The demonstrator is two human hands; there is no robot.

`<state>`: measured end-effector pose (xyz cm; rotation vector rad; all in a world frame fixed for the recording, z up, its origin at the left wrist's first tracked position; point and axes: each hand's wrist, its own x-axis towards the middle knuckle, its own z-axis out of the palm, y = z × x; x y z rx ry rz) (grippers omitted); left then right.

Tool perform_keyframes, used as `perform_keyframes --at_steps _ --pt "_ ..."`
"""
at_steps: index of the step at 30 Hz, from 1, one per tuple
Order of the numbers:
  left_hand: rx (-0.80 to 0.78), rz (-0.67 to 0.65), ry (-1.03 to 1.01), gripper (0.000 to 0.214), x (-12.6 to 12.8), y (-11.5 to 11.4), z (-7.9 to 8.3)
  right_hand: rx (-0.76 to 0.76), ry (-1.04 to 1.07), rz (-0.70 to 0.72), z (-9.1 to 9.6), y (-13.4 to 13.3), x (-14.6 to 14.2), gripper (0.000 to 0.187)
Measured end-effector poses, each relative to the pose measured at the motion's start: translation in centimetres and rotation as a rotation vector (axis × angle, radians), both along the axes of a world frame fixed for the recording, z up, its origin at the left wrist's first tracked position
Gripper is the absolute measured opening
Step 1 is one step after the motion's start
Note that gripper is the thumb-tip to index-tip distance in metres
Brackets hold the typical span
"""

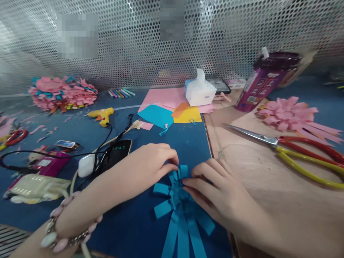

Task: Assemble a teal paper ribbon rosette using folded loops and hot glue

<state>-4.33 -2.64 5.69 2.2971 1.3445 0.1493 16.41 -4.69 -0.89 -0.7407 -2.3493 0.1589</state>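
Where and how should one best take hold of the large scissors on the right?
Probably by the red handle and yellow handle, coming from the right: these big loops face that side, while the pointed blades aim left.

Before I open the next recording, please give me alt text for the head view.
A person's left hand and right hand touch a blue paper-strip rosette on a dark-blue tabletop. To the right lie red-and-yellow-handled metal scissors and a pink paper rosette; a yellow glue gun lies to the left.

Blue paper flower [176, 195]: strip petals [162, 209] fanned, long tails [183, 238] nearward, on dark-blue tabletop [139, 229].
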Motion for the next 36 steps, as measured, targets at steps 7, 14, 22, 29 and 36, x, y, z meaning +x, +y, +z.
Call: perform_keyframes --at_steps 7,14,22,29,36 --pt "0.005 -0.023 -0.019 0.014 0.12 0.24 -0.52 0.022 -0.009 -0.003 -0.07 -0.03 -0.04 0.016" --pt "0.032 -0.059 -0.061 0.015 0.39 0.18 -0.52 0.033 -0.024 -0.004 -0.08 0.05 0.09 0.018" --pt "0.033 -0.141 -0.089 0.013 0.73 0.10 -0.48 0.025 -0.019 -0.001 -0.14 0.05 0.03 0.019" --pt "0.040 -0.107 -0.080 0.016 0.73 0.14 -0.58 0.026 -0.020 0.001 -0.16 0.12 -0.02 0.016" --pt "0.015 -0.023 -0.072 0.018 0.93 0.07 -0.30 0.037 -0.001 0.021 -0.13 0.00 0.32 0.015"
